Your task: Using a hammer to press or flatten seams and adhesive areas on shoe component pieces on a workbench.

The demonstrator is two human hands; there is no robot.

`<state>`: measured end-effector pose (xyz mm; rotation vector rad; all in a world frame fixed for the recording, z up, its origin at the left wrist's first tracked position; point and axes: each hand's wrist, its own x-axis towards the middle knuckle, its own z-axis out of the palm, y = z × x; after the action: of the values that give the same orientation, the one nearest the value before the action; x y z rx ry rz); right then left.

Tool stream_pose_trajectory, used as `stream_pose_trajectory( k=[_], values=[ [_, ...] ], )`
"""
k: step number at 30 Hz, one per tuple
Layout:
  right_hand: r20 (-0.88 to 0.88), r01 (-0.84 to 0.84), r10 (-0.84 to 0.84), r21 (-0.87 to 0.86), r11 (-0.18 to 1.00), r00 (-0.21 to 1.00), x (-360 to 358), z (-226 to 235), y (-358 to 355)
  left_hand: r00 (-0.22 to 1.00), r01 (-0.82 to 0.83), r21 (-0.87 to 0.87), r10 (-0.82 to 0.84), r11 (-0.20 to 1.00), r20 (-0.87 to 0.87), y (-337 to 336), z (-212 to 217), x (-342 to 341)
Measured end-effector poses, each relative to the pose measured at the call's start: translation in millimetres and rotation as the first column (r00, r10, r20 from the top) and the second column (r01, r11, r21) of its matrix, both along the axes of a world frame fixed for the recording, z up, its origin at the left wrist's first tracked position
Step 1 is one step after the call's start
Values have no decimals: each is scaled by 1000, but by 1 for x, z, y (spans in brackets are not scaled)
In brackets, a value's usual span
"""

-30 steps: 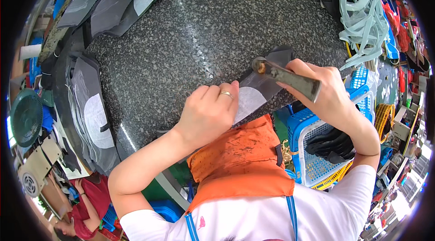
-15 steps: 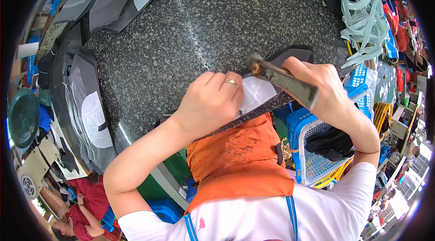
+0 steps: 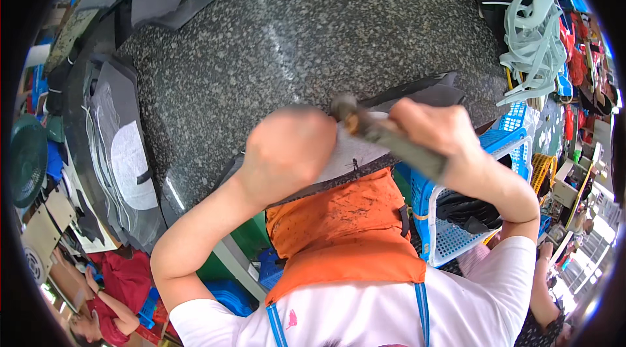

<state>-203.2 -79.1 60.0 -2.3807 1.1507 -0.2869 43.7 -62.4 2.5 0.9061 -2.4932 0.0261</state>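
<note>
In my right hand is a hammer, its fingers closed round the handle. The hammer's blurred head points left, close to my left hand. That hand is a loose fist, smeared by motion, gripping the upper edge of a dark grey sheet piece; its fingertips are hidden. A white patch covers the middle of the piece, with a small black mark near its lower edge. The piece lies along the near edge of the speckled stone tabletop.
Stacked grey pieces with white patches lie at the left and far left. Pale translucent strips hang at the far right. A blue and white basket holding black pieces stands by my right arm. Other people sit nearby.
The hammer head has moved left and slightly down, nearer my left hand. My left hand has shifted slightly left and turned, its fingers now less visible. The view has shifted a little.
</note>
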Motion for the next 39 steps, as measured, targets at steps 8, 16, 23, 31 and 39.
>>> stream_pose_trajectory(
  k=[8,16,23,31,39],
  values=[
    [-106,-161,165,49,986,981,28,15,-2,959,-87,333,169,939,-227,22,1,24],
    [-229,-235,232,18,972,945,50,12,9,936,-111,387,227,915,-269,40,-4,44],
    [-274,-317,308,11,948,911,69,9,17,930,-160,423,280,892,-239,64,6,59],
    [-96,-46,48,21,999,994,55,44,9,954,-204,255,251,945,-164,61,-1,37],
    [-168,-72,92,121,990,982,40,27,8,971,-100,217,142,971,-191,47,-9,38]
  ],
)
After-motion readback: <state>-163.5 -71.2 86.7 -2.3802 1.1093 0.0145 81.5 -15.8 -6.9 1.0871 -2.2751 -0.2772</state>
